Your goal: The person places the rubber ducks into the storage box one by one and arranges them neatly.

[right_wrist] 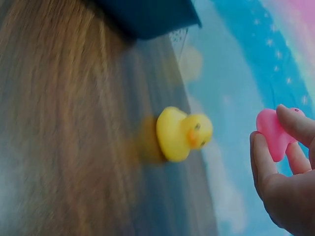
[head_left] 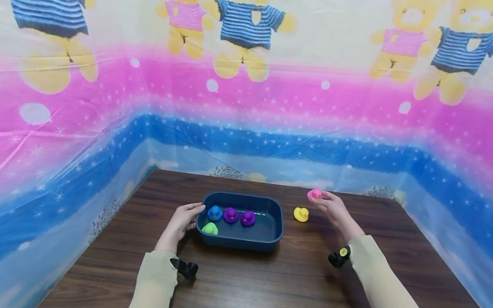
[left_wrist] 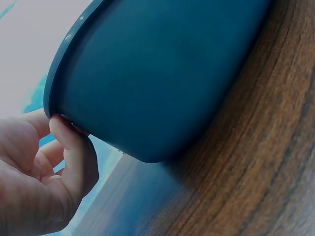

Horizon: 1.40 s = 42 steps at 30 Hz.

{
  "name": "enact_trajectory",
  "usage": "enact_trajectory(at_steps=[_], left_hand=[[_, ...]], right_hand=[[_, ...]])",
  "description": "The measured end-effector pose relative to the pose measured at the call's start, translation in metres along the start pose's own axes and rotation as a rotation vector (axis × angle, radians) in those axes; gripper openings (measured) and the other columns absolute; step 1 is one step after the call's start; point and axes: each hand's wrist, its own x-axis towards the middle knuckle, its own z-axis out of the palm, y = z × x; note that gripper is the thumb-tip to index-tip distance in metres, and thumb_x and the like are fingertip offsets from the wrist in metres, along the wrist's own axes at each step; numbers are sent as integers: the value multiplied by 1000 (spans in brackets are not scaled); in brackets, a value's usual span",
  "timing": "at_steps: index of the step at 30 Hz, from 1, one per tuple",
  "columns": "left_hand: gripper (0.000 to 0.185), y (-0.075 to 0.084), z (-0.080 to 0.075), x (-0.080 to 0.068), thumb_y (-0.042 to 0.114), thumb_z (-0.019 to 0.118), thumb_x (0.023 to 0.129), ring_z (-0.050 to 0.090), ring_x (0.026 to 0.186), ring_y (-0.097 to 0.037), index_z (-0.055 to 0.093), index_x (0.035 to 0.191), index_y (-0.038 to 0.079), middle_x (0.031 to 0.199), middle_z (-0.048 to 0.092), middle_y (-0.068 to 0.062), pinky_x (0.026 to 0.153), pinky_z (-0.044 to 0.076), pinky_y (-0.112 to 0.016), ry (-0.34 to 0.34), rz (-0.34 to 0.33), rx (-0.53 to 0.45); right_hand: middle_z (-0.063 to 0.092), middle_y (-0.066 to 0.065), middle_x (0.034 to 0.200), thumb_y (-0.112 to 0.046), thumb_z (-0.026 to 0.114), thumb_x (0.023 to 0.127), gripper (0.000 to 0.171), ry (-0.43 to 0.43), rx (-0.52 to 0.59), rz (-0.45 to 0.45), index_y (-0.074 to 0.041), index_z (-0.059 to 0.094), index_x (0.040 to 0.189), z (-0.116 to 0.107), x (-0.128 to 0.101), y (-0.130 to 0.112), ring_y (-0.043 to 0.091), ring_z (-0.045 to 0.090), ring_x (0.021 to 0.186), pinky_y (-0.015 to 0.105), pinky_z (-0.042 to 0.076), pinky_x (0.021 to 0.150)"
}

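Note:
A pink rubber duck [head_left: 314, 195] is pinched between the thumb and fingers of my right hand [head_left: 334, 208], lifted above the table. Just left of that hand a yellow rubber duck [head_left: 301, 214] sits on the wood. My left hand [head_left: 181, 221] grips the left end of a dark blue basin [head_left: 246, 244] by its rim, as the left wrist view shows up close. Inside the basin are a blue duck [head_left: 215, 213], two purple ducks, one in the middle [head_left: 230, 215] and one to its right [head_left: 248, 218], and a green duck [head_left: 209, 229] near the front left corner.
The brown wooden table [head_left: 269, 282] carries the basin near its middle. Behind it and at both sides hangs a printed curtain [head_left: 246, 102] with bears, close to the table's edges. A black wrist camera [head_left: 185, 268] sits on the left sleeve, another [head_left: 340, 256] on the right.

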Motion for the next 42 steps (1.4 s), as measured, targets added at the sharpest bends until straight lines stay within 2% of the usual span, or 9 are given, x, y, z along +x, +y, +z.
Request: enact_trajectory(at_steps=[4,7,10,14,18,22,29,36,42], left_hand=[[52,-1,-1,-1,31,57,100,55,84,-12,48,142,2,137,52,-21,68,47,-21,-4,1,0],[52,-1,-2,-1,30,57,100,54,82,-11,48,142,1,136,53,-20,67,47,-21,-8,-1,-7],[53,-1,-3,0,30,57,100,53,76,-9,48,143,2,131,55,-18,65,46,-20,-10,-3,-9],[52,-1,-4,1,29,57,100,50,69,-6,48,143,3,125,58,-14,62,46,-20,-6,-2,-10],[52,-2,-5,1,29,58,99,47,66,-6,48,143,3,114,59,-7,61,45,-20,-6,0,-20],[52,-2,-5,2,30,58,99,44,62,-7,49,143,3,99,56,-2,60,44,-20,-12,3,-29],[51,-1,-2,2,29,58,99,46,67,-8,49,142,2,115,57,-8,62,44,-20,-11,14,-20],[50,0,-3,3,28,59,99,46,64,-8,51,141,3,99,57,-4,60,44,-19,-5,6,-28],[50,2,-3,0,28,58,99,47,64,-7,51,141,3,103,57,-4,60,44,-18,-7,5,-29]], right_hand=[[21,27,156,-7,56,99,69,-23,-3,12,5,16,154,15,-1,-17,-6,62,89,17,48,93],[23,26,157,-9,58,98,71,-32,-27,17,4,16,154,30,-5,-31,-3,61,95,19,48,95],[24,25,157,-10,58,98,69,-52,-63,7,4,19,154,48,-9,-43,10,59,112,21,47,98],[29,24,154,-12,59,98,66,-81,-111,-1,1,25,153,74,-12,-56,25,49,131,23,45,100],[33,22,152,-9,60,97,63,-98,-115,-12,1,30,151,99,-13,-66,27,48,131,28,44,103],[37,24,149,-4,59,96,60,-115,-98,-34,4,33,149,121,-15,-72,22,55,121,34,43,106],[44,25,142,-2,61,94,54,-158,-77,-43,5,40,144,155,-20,-69,11,61,101,43,39,110],[48,24,139,-3,62,94,48,-212,-97,-34,4,48,139,182,-24,-53,24,61,112,46,40,109],[53,21,134,-7,66,92,45,-224,-135,-31,1,54,135,200,-28,-37,29,60,116,47,42,106]])
